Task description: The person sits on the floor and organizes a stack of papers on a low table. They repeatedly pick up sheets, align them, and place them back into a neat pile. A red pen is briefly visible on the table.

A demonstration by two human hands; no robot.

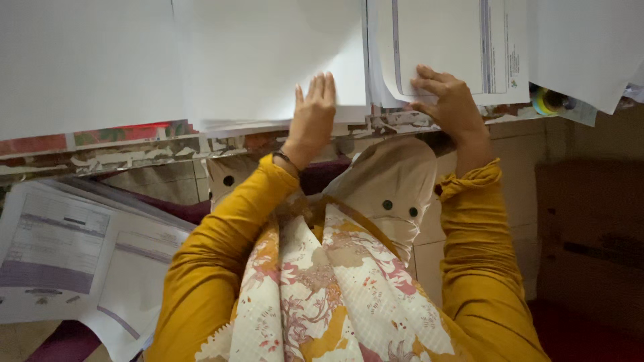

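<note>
left hand (312,114): fingers together, flat on blank sheet (268,60) | right hand (448,100): fingers curled, pressing printed sheet (443,40)

You're in what looks like a home paperwork spot: stacks of printed sheets (463,47) cover a worn table edge (134,151), more forms (60,248) on the floor.

Matt white paper sheets (268,60) (smooth) on a peeling patterned table edge (134,151).

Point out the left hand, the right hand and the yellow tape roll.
left hand (312,119), head view, back of hand
right hand (448,102), head view, back of hand
yellow tape roll (549,102), head view, visible rim
</note>
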